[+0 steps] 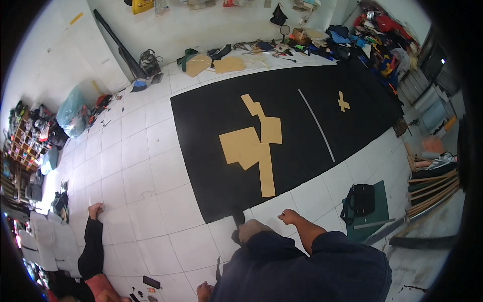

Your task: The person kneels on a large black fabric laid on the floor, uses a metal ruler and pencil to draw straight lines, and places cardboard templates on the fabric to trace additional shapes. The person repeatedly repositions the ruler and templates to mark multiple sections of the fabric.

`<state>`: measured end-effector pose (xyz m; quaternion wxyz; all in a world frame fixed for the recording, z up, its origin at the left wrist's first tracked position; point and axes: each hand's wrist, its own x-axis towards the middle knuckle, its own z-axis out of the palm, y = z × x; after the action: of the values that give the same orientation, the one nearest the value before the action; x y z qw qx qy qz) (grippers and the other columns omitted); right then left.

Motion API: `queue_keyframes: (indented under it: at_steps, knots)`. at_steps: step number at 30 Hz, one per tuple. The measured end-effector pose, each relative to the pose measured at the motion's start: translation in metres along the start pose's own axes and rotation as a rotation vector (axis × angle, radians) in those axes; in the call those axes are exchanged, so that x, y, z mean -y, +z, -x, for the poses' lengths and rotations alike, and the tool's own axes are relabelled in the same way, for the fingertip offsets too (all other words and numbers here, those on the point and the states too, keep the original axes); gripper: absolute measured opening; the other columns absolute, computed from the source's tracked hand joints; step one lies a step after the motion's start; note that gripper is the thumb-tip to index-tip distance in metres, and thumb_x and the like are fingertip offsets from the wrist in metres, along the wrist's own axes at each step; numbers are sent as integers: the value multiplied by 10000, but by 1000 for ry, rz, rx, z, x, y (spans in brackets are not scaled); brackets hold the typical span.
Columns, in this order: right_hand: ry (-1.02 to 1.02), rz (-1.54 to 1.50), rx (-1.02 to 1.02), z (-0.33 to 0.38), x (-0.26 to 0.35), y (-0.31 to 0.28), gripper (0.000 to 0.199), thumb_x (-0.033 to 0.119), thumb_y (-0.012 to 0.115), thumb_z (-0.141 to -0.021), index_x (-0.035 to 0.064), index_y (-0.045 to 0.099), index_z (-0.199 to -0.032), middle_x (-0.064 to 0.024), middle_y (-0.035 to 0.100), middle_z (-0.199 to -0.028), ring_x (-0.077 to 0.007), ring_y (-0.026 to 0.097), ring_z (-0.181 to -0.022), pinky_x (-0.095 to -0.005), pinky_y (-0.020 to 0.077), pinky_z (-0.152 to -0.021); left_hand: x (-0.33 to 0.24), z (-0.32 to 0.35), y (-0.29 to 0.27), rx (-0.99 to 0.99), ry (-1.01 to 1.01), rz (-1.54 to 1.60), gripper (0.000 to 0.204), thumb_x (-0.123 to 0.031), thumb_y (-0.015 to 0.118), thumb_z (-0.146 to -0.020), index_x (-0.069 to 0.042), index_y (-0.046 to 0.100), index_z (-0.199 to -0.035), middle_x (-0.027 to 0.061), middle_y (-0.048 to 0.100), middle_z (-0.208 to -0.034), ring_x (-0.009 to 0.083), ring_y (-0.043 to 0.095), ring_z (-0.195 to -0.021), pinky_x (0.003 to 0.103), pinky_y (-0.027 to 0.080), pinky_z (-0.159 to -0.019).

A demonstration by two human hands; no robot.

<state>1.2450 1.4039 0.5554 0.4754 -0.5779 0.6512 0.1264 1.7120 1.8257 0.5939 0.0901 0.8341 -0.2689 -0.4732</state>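
My right hand is held over the white tiles just off the near edge of a large black sheet. Its fingers are closed; whatever they may hold is too small to make out. Low in the picture, beside my dark blue shirt, my left hand shows only in part, with curled fingers. Its grip is hidden. On the sheet lie tan flat pattern pieces: a broad angular one, a squarish one, a long strip, a stepped one and a small cross-shaped one. A long grey ruler lies among them.
A black bag rests on a green mat at the right, near stacked wooden-edged frames. Piled fabrics fill the far right corner. At the left another person's leg stretches over the tiles, near a dark phone.
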Motion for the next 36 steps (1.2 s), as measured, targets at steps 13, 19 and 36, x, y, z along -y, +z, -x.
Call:
queue_keyframes:
  at_steps: [13,19,36]
  knots:
    - [-125,96,-133,-8,25,-23,522,487,643,-914,-3,723,-1076,-262,703,-1158,-427,664,-1098,-492,523,-951,-13,3,17,33,-15,635,458,-336,495,-1048,77,671,-962,104,712,-795,288,663,-738,431,530,-751]
    - [-8,38,-127,17,-9,-10,457,466,686,-914,24,731,-1019,-210,741,-1036,-366,706,-995,-452,546,-887,-24,9,-8,3,-267,591,398,-365,545,-1028,-3,622,-1174,110,689,-996,268,646,-849,420,523,-750]
    - [-136,-183,-138,26,47,-28,446,452,644,-938,25,716,-1047,-225,716,-1129,-401,668,-1088,-486,521,-937,-25,-18,-14,90,-345,490,485,-373,628,-997,-28,566,-1332,139,669,-1119,231,647,-851,375,532,-691]
